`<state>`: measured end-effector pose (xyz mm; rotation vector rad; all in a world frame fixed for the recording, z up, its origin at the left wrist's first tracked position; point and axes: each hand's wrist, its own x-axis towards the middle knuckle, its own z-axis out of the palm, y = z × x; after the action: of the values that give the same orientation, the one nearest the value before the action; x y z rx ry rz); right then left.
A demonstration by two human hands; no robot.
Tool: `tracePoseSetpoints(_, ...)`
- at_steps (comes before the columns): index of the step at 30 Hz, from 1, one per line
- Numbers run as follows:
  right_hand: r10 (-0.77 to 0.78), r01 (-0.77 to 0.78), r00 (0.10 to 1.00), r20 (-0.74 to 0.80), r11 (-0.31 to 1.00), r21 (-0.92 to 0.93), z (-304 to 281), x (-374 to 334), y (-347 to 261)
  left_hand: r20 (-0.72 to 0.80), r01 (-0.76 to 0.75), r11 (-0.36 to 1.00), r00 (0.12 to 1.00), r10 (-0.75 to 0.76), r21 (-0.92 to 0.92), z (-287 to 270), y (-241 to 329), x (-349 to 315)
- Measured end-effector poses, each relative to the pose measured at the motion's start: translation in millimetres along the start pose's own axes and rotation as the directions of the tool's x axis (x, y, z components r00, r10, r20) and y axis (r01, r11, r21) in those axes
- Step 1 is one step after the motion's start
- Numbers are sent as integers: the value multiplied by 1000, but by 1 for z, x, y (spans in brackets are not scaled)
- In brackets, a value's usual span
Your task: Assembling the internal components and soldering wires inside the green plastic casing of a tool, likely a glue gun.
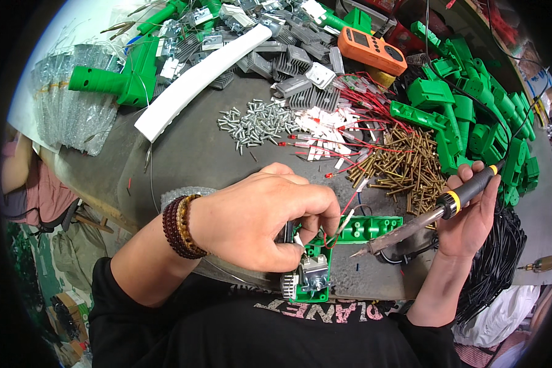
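My right hand (468,224) grips a soldering iron (477,189) by its black and yellow handle. Its worn metal tip points down and left, apart from the green housing. Over that open green plastic housing (320,294), my left hand (270,214) is closed, thumb and fingers pinched inside it. What they pinch is hidden, though bits of black and white show beside the fingertips. A metal component (314,272) sits in the housing near my body. A thin white-sleeved lead (346,222) and red wire rise by the left fingers, and the housing's handle part (371,229) extends right.
Beyond my hands lie piles of silver screws (257,124), white connectors with red wires (331,132) and brass screws (405,168). Grey heat sinks (297,58), an orange meter (371,51) and green housings (466,104) stand farther back. Black cables (494,264) bundle at right.
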<state>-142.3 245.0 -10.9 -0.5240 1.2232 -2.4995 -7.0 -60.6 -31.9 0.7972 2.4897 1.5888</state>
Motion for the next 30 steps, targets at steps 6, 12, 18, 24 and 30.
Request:
tracePoseSetpoints(6,-10,10,1000,15,1000,14,1,0,0,9,-20,1000,1000,20,16,-1,0,1)
tracePoseSetpoints(12,-14,14,1000,-4,1000,22,2,0,0,-1,-38,999,999,38,21,0,1,0)
tracePoseSetpoints(18,-17,18,1000,-8,999,37,3,-1,0,-5,-37,999,999,37,32,0,1,0)
tracePoseSetpoints(24,-16,15,999,46,1000,22,-1,0,-2,-1,-46,998,999,46,40,-1,1,-1)
tracePoseSetpoints(30,-18,17,998,66,999,27,-3,0,-3,-11,-61,997,998,62,40,0,1,0)
